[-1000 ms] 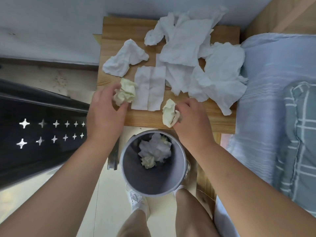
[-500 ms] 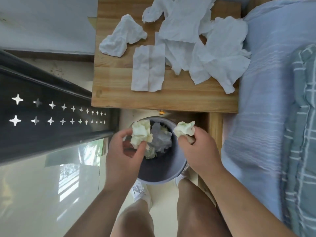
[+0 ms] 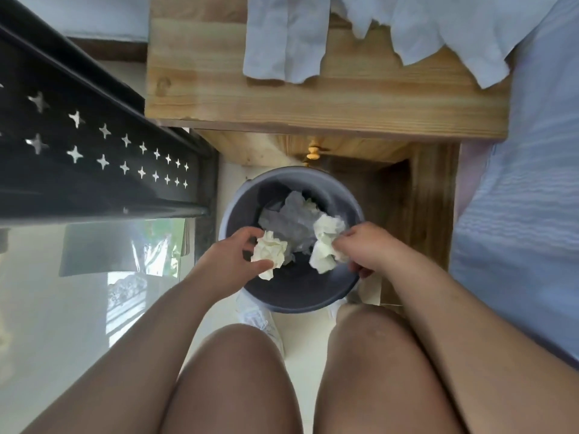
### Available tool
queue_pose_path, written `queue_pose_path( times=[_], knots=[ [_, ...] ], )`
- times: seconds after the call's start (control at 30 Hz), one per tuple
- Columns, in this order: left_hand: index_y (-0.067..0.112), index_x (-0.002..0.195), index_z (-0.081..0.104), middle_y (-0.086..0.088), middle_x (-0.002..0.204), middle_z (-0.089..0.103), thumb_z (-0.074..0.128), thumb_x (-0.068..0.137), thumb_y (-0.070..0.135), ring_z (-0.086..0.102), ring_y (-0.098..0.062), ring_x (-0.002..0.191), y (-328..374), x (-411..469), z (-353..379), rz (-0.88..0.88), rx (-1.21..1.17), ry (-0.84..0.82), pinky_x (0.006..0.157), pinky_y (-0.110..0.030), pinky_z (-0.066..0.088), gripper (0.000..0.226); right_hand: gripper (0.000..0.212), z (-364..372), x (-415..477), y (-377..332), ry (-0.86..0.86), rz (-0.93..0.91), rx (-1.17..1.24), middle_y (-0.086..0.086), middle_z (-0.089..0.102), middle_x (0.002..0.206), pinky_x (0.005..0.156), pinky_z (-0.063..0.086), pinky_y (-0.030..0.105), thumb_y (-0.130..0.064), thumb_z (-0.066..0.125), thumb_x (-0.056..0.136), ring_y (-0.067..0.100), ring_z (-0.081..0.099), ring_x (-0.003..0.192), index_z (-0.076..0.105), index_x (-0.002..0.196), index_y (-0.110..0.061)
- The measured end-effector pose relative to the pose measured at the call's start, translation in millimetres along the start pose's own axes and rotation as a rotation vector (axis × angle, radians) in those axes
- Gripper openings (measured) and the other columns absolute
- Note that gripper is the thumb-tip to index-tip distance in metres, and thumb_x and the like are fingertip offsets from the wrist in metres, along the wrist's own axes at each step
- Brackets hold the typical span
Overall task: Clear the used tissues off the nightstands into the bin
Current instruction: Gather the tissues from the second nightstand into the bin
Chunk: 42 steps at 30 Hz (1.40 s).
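A: So, what lies beyond the hands?
B: A wooden nightstand (image 3: 326, 98) with clear grain; flat, creased white tissues (image 3: 283, 42) rest on it, well beyond both hands.
A: And under the hands?
B: A round grey bin (image 3: 294, 300), smooth wall, with grey crumpled paper (image 3: 289, 220) inside.
A: The hands?
B: The left hand (image 3: 232, 261) pinches a cream crumpled ball (image 3: 270, 252) over the bin. The right hand (image 3: 365, 247) grips a second wrinkled cream wad (image 3: 326, 244) beside it.
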<state>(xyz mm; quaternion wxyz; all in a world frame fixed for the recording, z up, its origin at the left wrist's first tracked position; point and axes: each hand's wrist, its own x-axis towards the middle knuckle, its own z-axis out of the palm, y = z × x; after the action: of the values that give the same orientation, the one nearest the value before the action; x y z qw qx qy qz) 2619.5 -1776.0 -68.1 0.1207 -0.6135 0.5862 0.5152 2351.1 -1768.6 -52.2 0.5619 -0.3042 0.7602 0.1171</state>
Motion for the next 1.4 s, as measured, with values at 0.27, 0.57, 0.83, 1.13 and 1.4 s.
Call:
queue_pose_path(
  times=[0.27, 0.57, 0.83, 1.13, 1.4],
  knots=[
    [0.049, 0.140, 0.056, 0.021, 0.123, 0.067, 0.075, 0.088, 0.056, 0.067, -0.011, 0.110, 14, -16, -3, -0.052, -0.004, 0.029, 0.090, -0.035, 0.055, 0.056, 0.030, -9, -23, 2, 0.131, -0.083, 0.056, 0.021, 0.070, 0.078, 0.066, 0.050, 0.037, -0.020, 0.059, 0.090, 0.033, 0.062, 0.070, 0.071, 0.098, 0.006],
    [0.054, 0.114, 0.067, 0.030, 0.103, 0.075, 0.074, 0.093, 0.044, 0.069, 0.012, 0.097, 81, -70, -43, -0.003, -0.254, 0.168, 0.095, -0.033, 0.057, 0.024, 0.022, -60, -98, -21, 0.213, -0.128, 0.224, -0.001, 0.069, 0.071, 0.063, 0.045, 0.030, -0.031, 0.055, 0.089, 0.023, 0.058, 0.066, 0.073, 0.095, -0.020],
    [0.042, 0.115, 0.073, 0.030, 0.102, 0.075, 0.074, 0.096, 0.039, 0.066, 0.016, 0.090, 159, -76, -108, 0.114, -0.353, 0.325, 0.066, -0.016, 0.049, 0.020, 0.019, -135, -142, -65, 0.353, -0.283, 0.205, -0.015, 0.069, 0.079, 0.064, 0.048, 0.028, -0.037, 0.054, 0.090, 0.012, 0.065, 0.077, 0.071, 0.095, -0.029],
    [0.040, 0.136, 0.066, 0.017, 0.142, 0.059, 0.070, 0.099, 0.040, 0.055, -0.005, 0.128, 214, -34, -150, 0.191, -0.190, 0.473, 0.100, -0.027, 0.040, 0.037, 0.035, -193, -130, -98, 0.794, -0.446, 0.304, -0.002, 0.068, 0.128, 0.095, 0.053, 0.037, -0.023, 0.064, 0.095, 0.019, 0.061, 0.116, 0.067, 0.130, -0.023],
    [0.037, 0.158, 0.046, 0.008, 0.173, 0.029, 0.068, 0.101, 0.036, 0.034, -0.018, 0.154, 225, 1, -143, 0.181, 0.162, 0.441, 0.100, -0.039, 0.048, 0.061, 0.061, -203, -94, -93, 0.738, -0.433, 0.017, 0.012, 0.042, 0.162, 0.119, 0.033, 0.038, -0.008, 0.064, 0.098, 0.028, 0.038, 0.148, 0.046, 0.155, -0.015]
  ],
)
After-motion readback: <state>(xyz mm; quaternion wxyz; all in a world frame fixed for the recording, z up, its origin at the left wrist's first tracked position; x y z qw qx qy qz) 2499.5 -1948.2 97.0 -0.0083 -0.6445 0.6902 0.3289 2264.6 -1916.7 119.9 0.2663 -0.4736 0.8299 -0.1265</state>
